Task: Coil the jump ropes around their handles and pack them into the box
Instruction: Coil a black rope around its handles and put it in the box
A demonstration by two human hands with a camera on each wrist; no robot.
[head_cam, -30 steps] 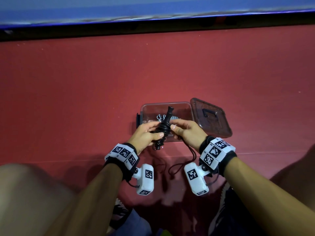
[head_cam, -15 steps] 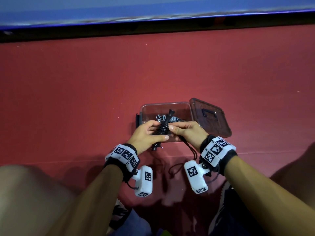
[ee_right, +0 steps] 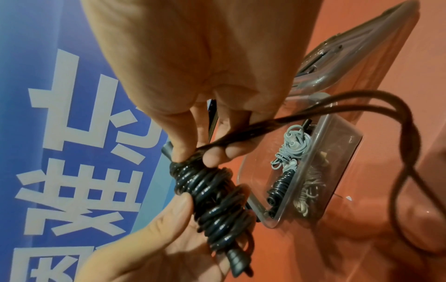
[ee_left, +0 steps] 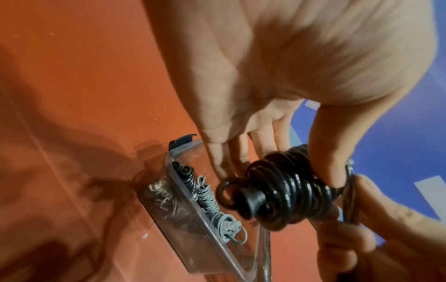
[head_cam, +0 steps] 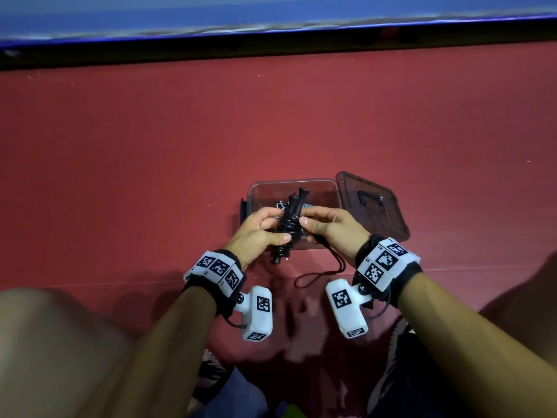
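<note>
left hand [head_cam: 259,233] grips black rope bundle [head_cam: 287,227], axis pointing away over box [head_cam: 334,188]; right hand [head_cam: 328,226] pinches loose tail [head_cam: 319,274] trailing nearward

The black jump rope [head_cam: 287,226] is almost fully coiled around its two handles, and a loose loop hangs down from it. It is above the near edge of the clear box [head_cam: 333,188], which stands open on the floor. Inside lie a grey coiled rope [ee_right: 289,150] and a black one [ee_right: 281,184].

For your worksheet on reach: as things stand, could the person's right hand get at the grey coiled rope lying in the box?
Probably not yet: the box is open, but the right hand pinches the black rope.
</note>
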